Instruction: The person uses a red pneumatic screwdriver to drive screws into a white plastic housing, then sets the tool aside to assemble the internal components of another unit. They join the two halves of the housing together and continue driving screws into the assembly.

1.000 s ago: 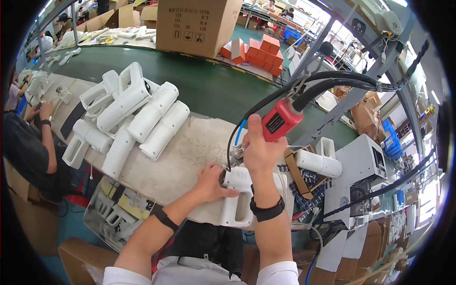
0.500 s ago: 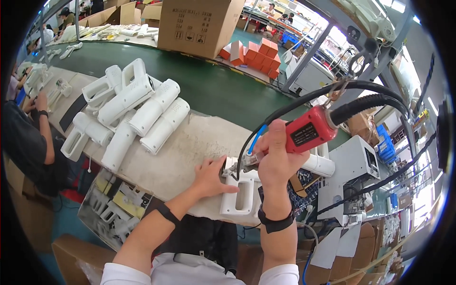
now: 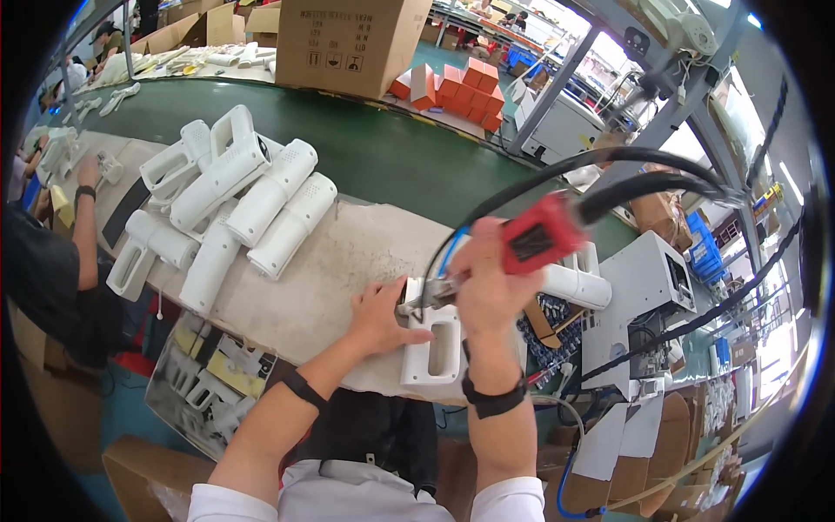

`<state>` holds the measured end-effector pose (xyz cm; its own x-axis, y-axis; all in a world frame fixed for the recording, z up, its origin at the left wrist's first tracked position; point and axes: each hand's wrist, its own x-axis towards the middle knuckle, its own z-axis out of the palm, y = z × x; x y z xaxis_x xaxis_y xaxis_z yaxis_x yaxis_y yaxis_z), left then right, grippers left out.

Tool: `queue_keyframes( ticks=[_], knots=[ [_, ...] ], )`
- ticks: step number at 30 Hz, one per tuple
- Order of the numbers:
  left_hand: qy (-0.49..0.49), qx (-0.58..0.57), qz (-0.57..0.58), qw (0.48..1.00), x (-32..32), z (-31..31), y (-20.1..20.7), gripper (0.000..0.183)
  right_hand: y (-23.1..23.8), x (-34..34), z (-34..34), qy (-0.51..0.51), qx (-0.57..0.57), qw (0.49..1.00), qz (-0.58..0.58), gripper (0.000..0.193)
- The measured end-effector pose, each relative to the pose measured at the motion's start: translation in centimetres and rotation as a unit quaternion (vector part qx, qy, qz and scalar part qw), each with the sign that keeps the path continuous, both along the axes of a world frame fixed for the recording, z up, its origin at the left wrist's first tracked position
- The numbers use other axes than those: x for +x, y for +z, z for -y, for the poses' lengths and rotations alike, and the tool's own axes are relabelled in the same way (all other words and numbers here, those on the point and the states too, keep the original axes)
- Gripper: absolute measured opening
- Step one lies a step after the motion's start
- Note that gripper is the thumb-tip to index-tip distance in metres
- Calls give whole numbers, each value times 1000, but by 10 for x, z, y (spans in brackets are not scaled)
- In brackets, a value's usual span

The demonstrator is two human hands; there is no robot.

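Observation:
A white plastic housing with a loop handle (image 3: 419, 370) lies near the front edge of the worktable. My left hand (image 3: 378, 320) grips its far left end, thumb pressed on top and fingers along the side. In my right hand (image 3: 489, 296) is a red power screwdriver (image 3: 544, 235), hanging on a thick black cable and held slanted over the housing. The screwdriver's silver front end reaches the far end of the housing, close to my left fingers. Its very tip is too small to make out, and my right hand hides part of the housing.
Several white housings (image 3: 235, 187) are piled at left. Another housing (image 3: 574, 285) lies right, beside a mat of small dark parts (image 3: 550, 348) and a white machine (image 3: 631, 296). Beyond runs a green conveyor (image 3: 365, 143) with a large carton (image 3: 348, 52). A co-worker's arm (image 3: 85, 226) is at far left.
My right hand and the red screwdriver have shifted slightly left and nearer, with some motion blur. My left hand stays on the housing. The co-worker's hand at left has moved farther away.

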<state>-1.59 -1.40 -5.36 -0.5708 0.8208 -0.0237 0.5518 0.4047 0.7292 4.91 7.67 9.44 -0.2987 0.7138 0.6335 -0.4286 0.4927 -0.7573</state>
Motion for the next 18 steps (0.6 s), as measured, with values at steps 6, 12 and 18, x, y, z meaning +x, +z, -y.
queue_keyframes(
  ticks=[6, 12, 18],
  knots=[
    [16, 31, -11, 999, -3, -4, -13, 107, 38, 15, 8, 25, -18, 1000, -4, 23],
    [10, 12, -6, 1000, 1, 2, 0, 111, -17, 4, -5, 12, -40, 998, 43, 24],
    [0, -12, -41, 999, 43, 9, 16, 104, -26, 10, -11, 39, -58, 997, 22, 24]
  ],
)
